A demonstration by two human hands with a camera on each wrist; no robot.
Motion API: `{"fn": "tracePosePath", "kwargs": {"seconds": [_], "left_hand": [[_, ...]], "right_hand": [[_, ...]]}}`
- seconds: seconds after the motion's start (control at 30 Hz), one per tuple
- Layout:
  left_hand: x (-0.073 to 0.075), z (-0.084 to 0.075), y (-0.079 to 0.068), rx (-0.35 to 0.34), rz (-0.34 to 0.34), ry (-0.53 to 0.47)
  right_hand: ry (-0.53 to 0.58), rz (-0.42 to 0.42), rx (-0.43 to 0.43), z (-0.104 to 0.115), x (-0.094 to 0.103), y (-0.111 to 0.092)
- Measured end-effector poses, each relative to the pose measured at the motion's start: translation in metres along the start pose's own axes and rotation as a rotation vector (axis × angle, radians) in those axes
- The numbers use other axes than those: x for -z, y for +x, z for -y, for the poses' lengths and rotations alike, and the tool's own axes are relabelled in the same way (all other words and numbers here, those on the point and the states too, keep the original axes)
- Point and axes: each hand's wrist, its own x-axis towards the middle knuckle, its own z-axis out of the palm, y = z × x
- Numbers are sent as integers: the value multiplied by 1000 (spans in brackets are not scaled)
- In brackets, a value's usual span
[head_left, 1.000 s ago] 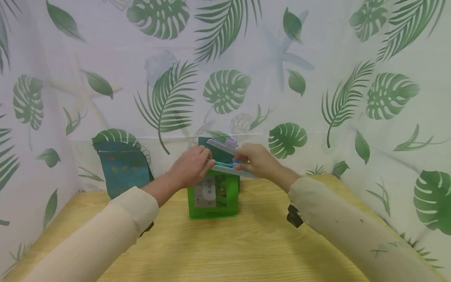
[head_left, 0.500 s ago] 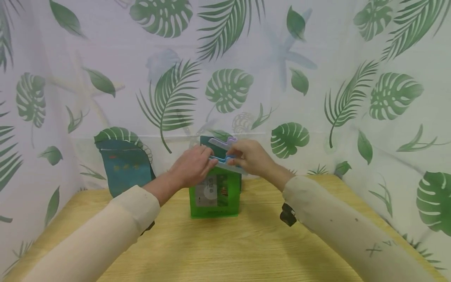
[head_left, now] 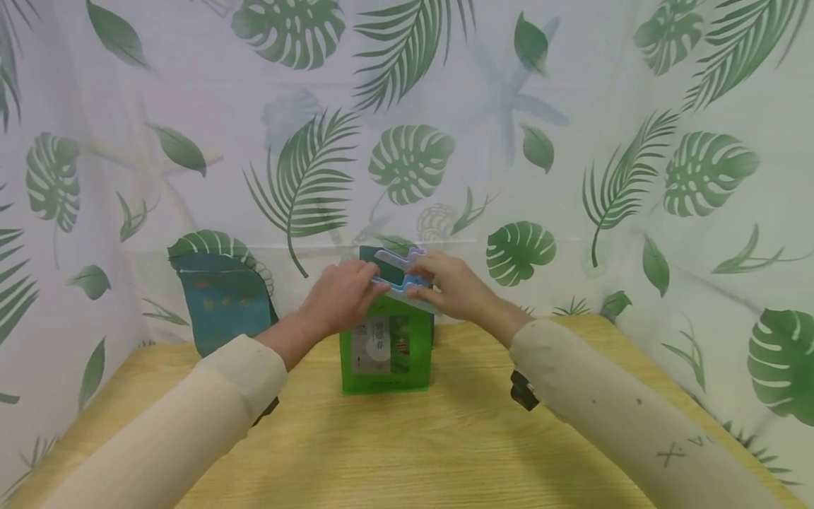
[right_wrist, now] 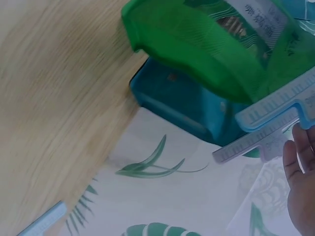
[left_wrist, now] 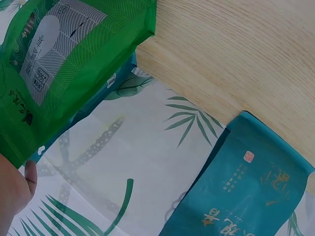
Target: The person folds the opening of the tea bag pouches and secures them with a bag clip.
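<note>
A bright green tea bag (head_left: 386,360) stands upright on the table, its printed label facing me. Across its top lies a light blue sealing clip (head_left: 400,288), slanting down to the right. My left hand (head_left: 340,297) pinches the bag's top left corner, right at the clip's left end. My right hand (head_left: 454,286) holds the blue clip near its handle between thumb and fingers. Close behind stands a teal bag (right_wrist: 182,96) with a purple sealing clip (right_wrist: 256,140) at its top. In the left wrist view, the left hand shows only partly beside the green bag (left_wrist: 74,64).
Another teal pouch (head_left: 225,304) with gold lettering stands to the left, partly behind my left forearm. A light blue strip (right_wrist: 44,220) lies near the table's edge in the right wrist view. Leaf-patterned cloth (head_left: 572,177) closes off the back and sides of the wooden table (head_left: 394,452).
My right hand has moved left and slightly up, and the blue clip has shifted left along the green bag's top toward my left hand. My left hand stays at the corner.
</note>
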Motion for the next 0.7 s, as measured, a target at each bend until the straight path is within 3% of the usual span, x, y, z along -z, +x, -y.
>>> {"fn": "tracePosePath", "kwargs": {"seconds": [0.17, 0.37, 0.7], "left_hand": [[2, 10, -10, 100, -26, -39], [-7, 28, -36, 206, -91, -149], [-37, 34, -73, 345, -13, -320]], "right_hand": [[19, 33, -56, -14, -7, -11], [65, 123, -214, -26, -15, -31], [115, 169, -269, -32, -39, -62]]}}
